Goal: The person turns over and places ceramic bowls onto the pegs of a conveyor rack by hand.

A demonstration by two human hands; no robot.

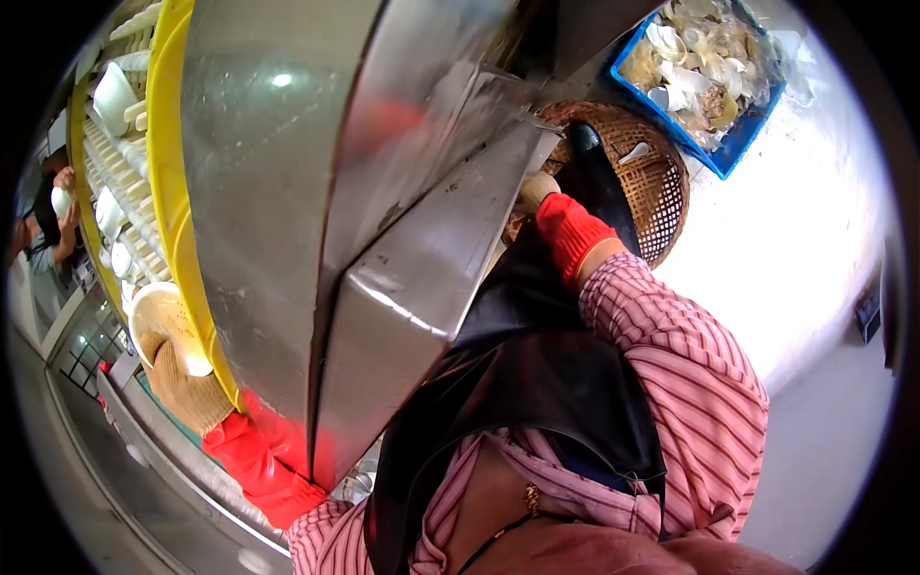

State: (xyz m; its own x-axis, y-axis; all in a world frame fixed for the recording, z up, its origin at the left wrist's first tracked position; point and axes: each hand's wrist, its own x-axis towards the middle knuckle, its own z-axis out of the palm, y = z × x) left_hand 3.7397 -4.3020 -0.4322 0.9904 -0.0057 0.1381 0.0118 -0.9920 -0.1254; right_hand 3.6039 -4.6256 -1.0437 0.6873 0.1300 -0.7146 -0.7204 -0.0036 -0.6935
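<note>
My left hand [187, 388] wears a tan knit glove over a red rubber one. Its fingers grip the rim of a white bowl [172, 311], with the thumb inside, beside the yellow-edged dish conveyor [174, 182]. My right hand [539, 190], gloved the same way, reaches down between the steel housing [412, 278] and a round wicker basket [661, 206]. The steel edge and my arm's angle hide its fingers, so what they hold does not show. A white spoon [634, 151] lies in the basket.
A blue crate [725, 161] full of plastic waste and white cups stands at upper right. White dishes [113, 100] sit on the conveyor's pegs. Another person's hands [65, 206] hold a white dish at far left. My dark boot [599, 172] is by the basket.
</note>
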